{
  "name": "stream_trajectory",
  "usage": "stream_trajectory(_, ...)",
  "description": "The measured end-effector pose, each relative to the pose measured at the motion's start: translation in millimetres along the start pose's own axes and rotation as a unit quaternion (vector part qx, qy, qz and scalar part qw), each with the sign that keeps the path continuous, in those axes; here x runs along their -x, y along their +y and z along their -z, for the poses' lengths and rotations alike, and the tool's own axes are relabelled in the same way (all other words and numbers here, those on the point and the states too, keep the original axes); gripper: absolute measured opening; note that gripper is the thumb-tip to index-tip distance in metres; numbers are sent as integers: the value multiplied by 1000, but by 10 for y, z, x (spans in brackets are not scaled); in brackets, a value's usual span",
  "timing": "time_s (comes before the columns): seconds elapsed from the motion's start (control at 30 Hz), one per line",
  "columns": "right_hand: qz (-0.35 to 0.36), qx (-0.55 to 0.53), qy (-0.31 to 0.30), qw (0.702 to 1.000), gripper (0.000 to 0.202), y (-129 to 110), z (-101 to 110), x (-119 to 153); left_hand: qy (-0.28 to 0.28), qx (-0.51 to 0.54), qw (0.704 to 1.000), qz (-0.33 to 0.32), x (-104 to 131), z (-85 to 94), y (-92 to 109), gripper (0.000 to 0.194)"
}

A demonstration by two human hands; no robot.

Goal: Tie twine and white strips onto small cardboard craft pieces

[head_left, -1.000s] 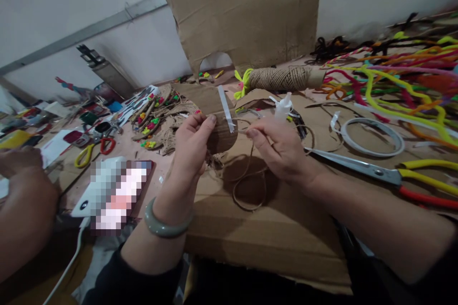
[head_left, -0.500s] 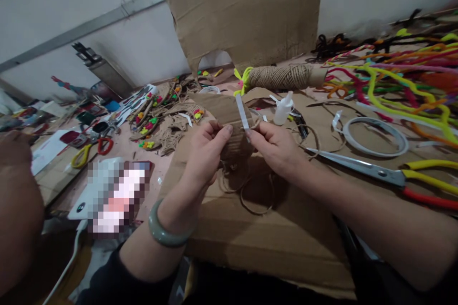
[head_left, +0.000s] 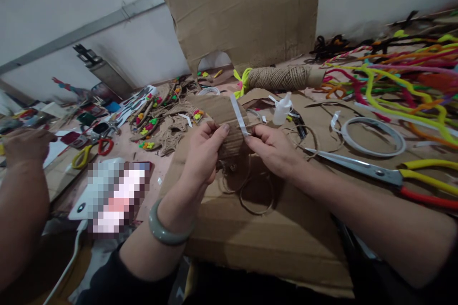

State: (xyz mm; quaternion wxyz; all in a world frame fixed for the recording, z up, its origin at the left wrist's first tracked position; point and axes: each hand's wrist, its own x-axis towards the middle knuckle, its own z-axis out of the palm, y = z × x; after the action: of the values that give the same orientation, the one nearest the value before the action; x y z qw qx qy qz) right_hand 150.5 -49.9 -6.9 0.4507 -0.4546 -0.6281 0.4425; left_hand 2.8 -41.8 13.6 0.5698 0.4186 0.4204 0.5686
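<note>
- Left hand (head_left: 204,150): fingers pinching the cardboard piece (head_left: 229,121), held above the cardboard sheet (head_left: 265,243).
- Right hand (head_left: 272,147): fingers closed at the piece's right edge, by the lower end of 1 white strip (head_left: 239,114).
- Twine (head_left: 256,212) loops beneath both hands.

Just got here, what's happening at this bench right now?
The left hand grips a cardboard piece bearing a strip of white tape. The right hand pinches near the strip's lower end. Twine loops below them, and scissors lie to the right.
</note>
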Motion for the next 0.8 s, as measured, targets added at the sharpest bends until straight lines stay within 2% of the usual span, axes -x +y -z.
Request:
stream_trajectory(0.23, 22, -23, -44, 999, 18, 30, 5, 0, 7, 9, 1000, -2, -16, 25, 16, 33)
stream_trajectory(0.8, 15, -8, -9, 1000, 16, 34, 3, -1, 2, -2, 1000, 5, -3, -2, 26, 35)
